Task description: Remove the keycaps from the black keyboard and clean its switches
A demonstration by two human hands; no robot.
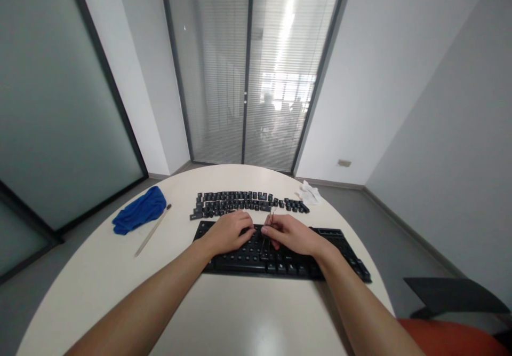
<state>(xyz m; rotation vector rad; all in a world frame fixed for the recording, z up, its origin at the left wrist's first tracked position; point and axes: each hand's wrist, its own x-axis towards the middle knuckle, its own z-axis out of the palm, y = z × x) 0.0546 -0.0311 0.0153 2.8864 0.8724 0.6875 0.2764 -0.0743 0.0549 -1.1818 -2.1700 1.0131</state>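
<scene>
Toward the middle of the pale, rounded surface (224, 308) lies a black keyboard (256, 270), its long side facing the person. Much of its left part shows small dark key mounts without caps, while keycaps sit along part of the near row and over the right end. Above it, the right hand (294, 234) pinches a thin wire tool (273, 217) between thumb and fingers, the wire prongs reaching down to the keys. The left hand (230, 233) rests over the keyboard's far left portion, fingers bent and thumb pointing toward the tool; whether they grasp anything, I cannot tell.

Just beyond the keyboard, loose keycaps (232, 202) stand in close rows, with a smaller cluster at their right end. Near that cluster sits a crumpled white tissue (309, 192). Off to the left are a bunched blue cloth (140, 211) and, just beside it, a slim brush (152, 231) with a pale handle and dark tip. Past the far edge rises a glass partition (212, 78) with blinds; at lower right, a chair (452, 337) shows red-orange and black.
</scene>
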